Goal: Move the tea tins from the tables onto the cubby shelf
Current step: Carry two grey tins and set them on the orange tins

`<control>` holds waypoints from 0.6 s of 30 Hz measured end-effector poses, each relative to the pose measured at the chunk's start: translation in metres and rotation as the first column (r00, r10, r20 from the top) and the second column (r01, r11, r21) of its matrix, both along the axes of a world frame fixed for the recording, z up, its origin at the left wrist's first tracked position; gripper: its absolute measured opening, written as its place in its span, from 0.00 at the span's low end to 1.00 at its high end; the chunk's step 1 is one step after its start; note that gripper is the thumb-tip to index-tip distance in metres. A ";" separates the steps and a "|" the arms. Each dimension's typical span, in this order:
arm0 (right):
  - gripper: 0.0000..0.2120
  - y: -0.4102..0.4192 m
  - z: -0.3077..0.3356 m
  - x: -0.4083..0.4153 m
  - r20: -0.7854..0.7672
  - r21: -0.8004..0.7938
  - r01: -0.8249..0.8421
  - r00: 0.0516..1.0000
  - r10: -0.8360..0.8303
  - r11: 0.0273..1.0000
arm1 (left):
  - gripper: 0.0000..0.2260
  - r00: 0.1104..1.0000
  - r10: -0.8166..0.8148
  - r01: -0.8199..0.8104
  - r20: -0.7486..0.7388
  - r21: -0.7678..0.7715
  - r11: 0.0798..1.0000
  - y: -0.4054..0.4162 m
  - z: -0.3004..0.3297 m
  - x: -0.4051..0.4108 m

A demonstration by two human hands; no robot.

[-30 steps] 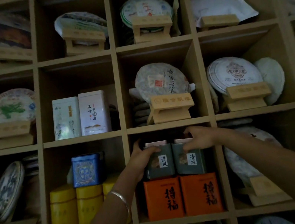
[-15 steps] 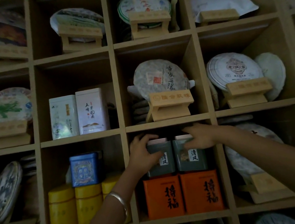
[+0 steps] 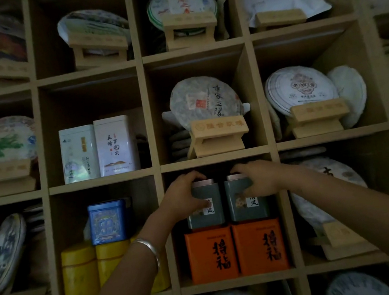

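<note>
Two grey-green tea tins, the left tin point(image 3: 204, 205) and the right tin point(image 3: 245, 198), stand side by side on two orange tins point(image 3: 236, 251) inside one cubby of the shelf point(image 3: 148, 119). The left hand point(image 3: 184, 198) and right hand point(image 3: 258, 180) each curl fingers over a tin's top, thumb on its front. Half a second ago both tins sat slightly less upright. The neighbouring cubby holds yellow canisters point(image 3: 80, 272) and a blue tin point(image 3: 108, 222).

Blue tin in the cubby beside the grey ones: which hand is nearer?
Left. The left hand grips a grey tin one cubby right of the blue tin; the right hand is farther right.
</note>
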State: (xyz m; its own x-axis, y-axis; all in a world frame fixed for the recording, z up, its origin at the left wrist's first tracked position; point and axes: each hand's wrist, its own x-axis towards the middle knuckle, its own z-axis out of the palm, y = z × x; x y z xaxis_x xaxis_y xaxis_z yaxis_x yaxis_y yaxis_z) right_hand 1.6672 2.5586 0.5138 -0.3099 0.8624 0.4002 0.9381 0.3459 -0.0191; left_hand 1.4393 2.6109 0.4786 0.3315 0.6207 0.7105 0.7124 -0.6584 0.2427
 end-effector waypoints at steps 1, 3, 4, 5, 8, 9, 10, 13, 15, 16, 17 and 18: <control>0.31 0.000 0.000 -0.001 0.003 -0.004 0.004 1.000 -0.004 1.000 | 0.27 1.000 0.002 -0.002 0.001 0.001 1.000 0.000 0.000 0.000; 0.31 0.001 -0.001 -0.003 0.004 -0.004 0.004 1.000 -0.004 1.000 | 0.27 1.000 0.005 -0.005 0.004 0.007 1.000 0.000 -0.002 -0.001; 0.31 0.001 -0.001 -0.004 0.002 -0.003 0.001 1.000 -0.001 1.000 | 0.27 1.000 0.009 -0.009 0.005 0.013 1.000 0.000 -0.003 -0.001; 0.31 0.000 -0.001 -0.004 -0.004 -0.006 -0.002 1.000 0.002 1.000 | 0.27 1.000 0.015 -0.016 0.006 0.022 1.000 0.000 -0.004 -0.002; 0.33 -0.001 0.001 -0.004 -0.029 -0.022 -0.016 0.999 0.015 1.000 | 0.28 0.999 0.033 -0.033 0.001 0.034 0.999 -0.002 -0.003 -0.001; 0.34 -0.001 0.001 -0.003 -0.029 -0.023 -0.017 0.999 0.017 1.000 | 0.28 0.999 0.037 -0.036 -0.002 0.034 0.999 -0.003 -0.003 -0.001; 0.34 -0.001 0.002 -0.003 -0.025 -0.023 -0.017 1.000 0.016 1.000 | 0.28 0.999 0.039 -0.039 -0.004 0.033 0.999 -0.003 -0.002 -0.001; 0.34 0.000 0.002 -0.004 -0.022 -0.022 -0.008 1.000 0.007 1.000 | 0.27 1.000 0.029 -0.029 -0.009 0.027 0.999 -0.003 0.000 -0.001; 0.34 0.001 0.001 -0.004 -0.024 -0.022 -0.002 1.000 0.002 1.000 | 0.27 1.000 0.018 -0.017 -0.017 0.030 0.999 -0.002 0.000 0.000; 0.34 0.001 0.001 -0.004 -0.021 -0.020 0.000 1.000 -0.001 1.000 | 0.27 1.000 0.013 -0.013 -0.016 0.029 1.000 -0.002 0.000 0.000; 0.35 0.002 0.001 -0.004 -0.018 -0.019 0.001 1.000 -0.002 1.000 | 0.28 1.000 0.011 -0.010 -0.015 0.025 1.000 -0.001 0.000 0.000; 0.35 0.002 0.001 -0.004 -0.018 -0.020 0.000 1.000 -0.001 1.000 | 0.28 1.000 0.011 -0.011 -0.014 0.022 1.000 -0.001 0.000 0.000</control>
State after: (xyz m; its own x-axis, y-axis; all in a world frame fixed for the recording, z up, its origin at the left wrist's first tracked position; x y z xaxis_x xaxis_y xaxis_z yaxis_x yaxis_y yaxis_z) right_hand 1.6637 2.5606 0.5152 -0.3022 0.8705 0.3884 0.9377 0.3447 -0.0429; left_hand 1.4391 2.6100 0.4784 0.3346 0.6088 0.7193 0.7229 -0.6555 0.2186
